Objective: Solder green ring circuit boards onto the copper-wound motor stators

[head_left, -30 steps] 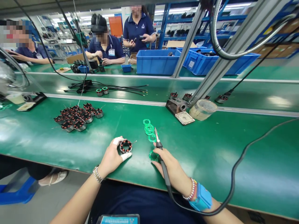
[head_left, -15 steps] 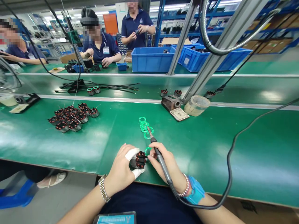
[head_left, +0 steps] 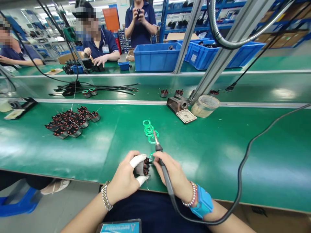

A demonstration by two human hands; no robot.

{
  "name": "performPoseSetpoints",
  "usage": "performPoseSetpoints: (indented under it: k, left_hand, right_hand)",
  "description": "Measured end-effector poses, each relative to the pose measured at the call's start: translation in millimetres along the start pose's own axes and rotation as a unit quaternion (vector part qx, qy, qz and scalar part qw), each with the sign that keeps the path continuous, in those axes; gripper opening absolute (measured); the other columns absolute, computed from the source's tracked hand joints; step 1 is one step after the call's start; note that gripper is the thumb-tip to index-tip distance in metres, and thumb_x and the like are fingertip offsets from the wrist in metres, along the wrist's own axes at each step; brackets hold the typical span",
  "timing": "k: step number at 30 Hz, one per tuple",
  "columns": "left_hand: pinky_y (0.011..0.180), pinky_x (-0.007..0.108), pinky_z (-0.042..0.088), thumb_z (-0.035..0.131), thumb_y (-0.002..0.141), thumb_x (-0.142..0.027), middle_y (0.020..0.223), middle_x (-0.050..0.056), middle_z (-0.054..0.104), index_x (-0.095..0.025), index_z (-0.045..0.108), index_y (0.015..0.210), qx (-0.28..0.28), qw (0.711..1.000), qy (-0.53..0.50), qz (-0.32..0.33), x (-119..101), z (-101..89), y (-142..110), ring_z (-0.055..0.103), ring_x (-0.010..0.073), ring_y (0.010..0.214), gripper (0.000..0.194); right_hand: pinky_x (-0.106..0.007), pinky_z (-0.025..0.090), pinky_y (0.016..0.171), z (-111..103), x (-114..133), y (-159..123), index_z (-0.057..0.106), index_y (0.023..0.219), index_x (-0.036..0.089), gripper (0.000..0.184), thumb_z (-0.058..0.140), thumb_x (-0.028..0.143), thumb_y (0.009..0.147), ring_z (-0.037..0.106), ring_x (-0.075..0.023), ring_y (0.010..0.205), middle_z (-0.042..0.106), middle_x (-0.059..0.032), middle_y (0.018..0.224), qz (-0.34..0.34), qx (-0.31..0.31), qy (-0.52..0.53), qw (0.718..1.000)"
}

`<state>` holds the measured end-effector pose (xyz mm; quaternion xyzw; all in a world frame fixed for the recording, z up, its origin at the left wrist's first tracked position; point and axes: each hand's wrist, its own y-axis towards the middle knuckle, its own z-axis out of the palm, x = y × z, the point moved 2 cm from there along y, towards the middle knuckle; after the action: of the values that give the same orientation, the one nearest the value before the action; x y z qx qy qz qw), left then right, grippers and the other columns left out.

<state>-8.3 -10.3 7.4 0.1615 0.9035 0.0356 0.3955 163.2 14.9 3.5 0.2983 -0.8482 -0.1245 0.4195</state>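
One stator (head_left: 143, 167) is pinched in the left hand (head_left: 123, 181), one soldering iron (head_left: 165, 177) gripped in the right hand (head_left: 171, 173).

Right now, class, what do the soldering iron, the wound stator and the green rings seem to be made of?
The soldering iron has a matte black grip, probably rubber or plastic, and a shiny metal tip. The wound stator looks like dark metal with glossy reddish copper windings. The green rings look like thin translucent plastic, since light shows through.
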Motion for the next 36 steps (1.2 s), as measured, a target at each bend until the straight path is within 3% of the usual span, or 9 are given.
performPoseSetpoints:
  k: [4,8,12,15,17,21,26,32,36]
  left_hand:
    - [0.082,0.036,0.049,0.058,0.065,-0.007,0.109,0.007,0.05,-0.023,0.049,0.111,-0.004,0.999,-0.021,-0.031,13,-15.7,6,0.055,0.021,0.098,0.049]
    - [0.081,0.036,0.049,0.056,0.063,-0.005,0.112,0.007,0.047,-0.022,0.049,0.11,0.016,0.998,-0.044,-0.046,20,-20.9,10,0.056,0.0189,0.092,0.05]
    - [0.078,0.032,0.05,0.053,0.061,-0.002,0.11,0.006,0.047,-0.021,0.05,0.108,0.046,0.995,-0.069,-0.047,20,-16.8,12,0.056,0.0153,0.084,0.051]
    - [0.073,0.029,0.05,0.051,0.06,0.0,0.107,0.006,0.047,-0.021,0.051,0.106,0.046,0.994,-0.083,-0.049,21,-14.1,13,0.056,0.0138,0.08,0.05]
    - [0.071,0.028,0.051,0.051,0.06,0.0,0.105,0.005,0.047,-0.021,0.052,0.106,0.047,0.993,-0.093,-0.05,21,-12.7,13,0.056,0.0128,0.076,0.051]
    - [0.075,0.029,0.05,0.051,0.059,0.001,0.105,0.005,0.046,-0.022,0.051,0.106,0.052,0.991,-0.11,-0.049,22,-10.2,13,0.055,0.014,0.081,0.053]
    - [0.076,0.03,0.05,0.051,0.057,0.001,0.105,0.005,0.045,-0.022,0.051,0.106,0.056,0.989,-0.124,-0.06,23,-8.5,13,0.055,0.0146,0.082,0.054]
    - [0.077,0.03,0.05,0.051,0.058,0.001,0.106,0.005,0.045,-0.022,0.051,0.106,0.058,0.99,-0.117,-0.054,25,-8.4,13,0.055,0.0146,0.083,0.053]
    - [0.078,0.03,0.05,0.051,0.058,0.001,0.105,0.006,0.044,-0.022,0.05,0.108,0.058,0.991,-0.115,-0.044,25,-7.9,13,0.055,0.015,0.084,0.055]
  right_hand:
    - [-0.035,0.052,0.073,-4,-7,6,0.048,0.106,0.02,0.031,0.053,0.01,0.078,0.057,-0.0212,0.084,0.057,-0.0082,0.091,0.014,0.049,-0.038,0.998]
    - [-0.033,0.052,0.074,0,-11,7,0.05,0.103,0.019,0.03,0.048,0.004,0.078,0.056,-0.02,0.086,0.058,-0.0078,0.09,-0.002,0.118,-0.019,0.993]
    - [-0.032,0.051,0.075,-7,-10,5,0.053,0.098,0.019,0.02,0.049,0.009,0.081,0.057,-0.0193,0.088,0.063,-0.0076,0.091,-0.041,0.06,0.016,0.997]
    - [-0.026,0.051,0.062,-22,-11,1,0.057,0.096,0.019,0.015,0.049,0.014,0.084,0.058,-0.0151,0.067,0.064,-0.004,0.074,-0.054,0.029,0.035,0.997]
    - [-0.026,0.05,0.057,-32,-12,-1,0.059,0.1,0.019,0.017,0.05,0.019,0.085,0.057,-0.0146,0.06,0.063,-0.0035,0.069,-0.048,0.03,0.045,0.997]
    - [-0.027,0.052,0.06,-45,-15,-4,0.062,0.097,0.021,0.018,0.053,0.022,0.082,0.062,-0.0161,0.065,0.067,-0.0045,0.075,0.003,0.017,0.056,0.998]
    - [-0.026,0.053,0.066,-42,-16,-4,0.063,0.082,0.023,0.011,0.052,0.025,0.081,0.065,-0.0161,0.068,0.069,-0.0024,0.074,0.076,0.05,0.053,0.994]
    - [-0.028,0.054,0.075,-38,-16,-1,0.063,0.083,0.023,0.011,0.052,0.025,0.081,0.066,-0.0155,0.068,0.07,-0.0009,0.075,0.055,0.054,0.044,0.996]
    - [-0.026,0.055,0.068,-37,-17,-1,0.063,0.084,0.023,0.012,0.052,0.024,0.081,0.067,-0.0152,0.069,0.071,-0.0011,0.076,0.068,0.062,0.058,0.994]
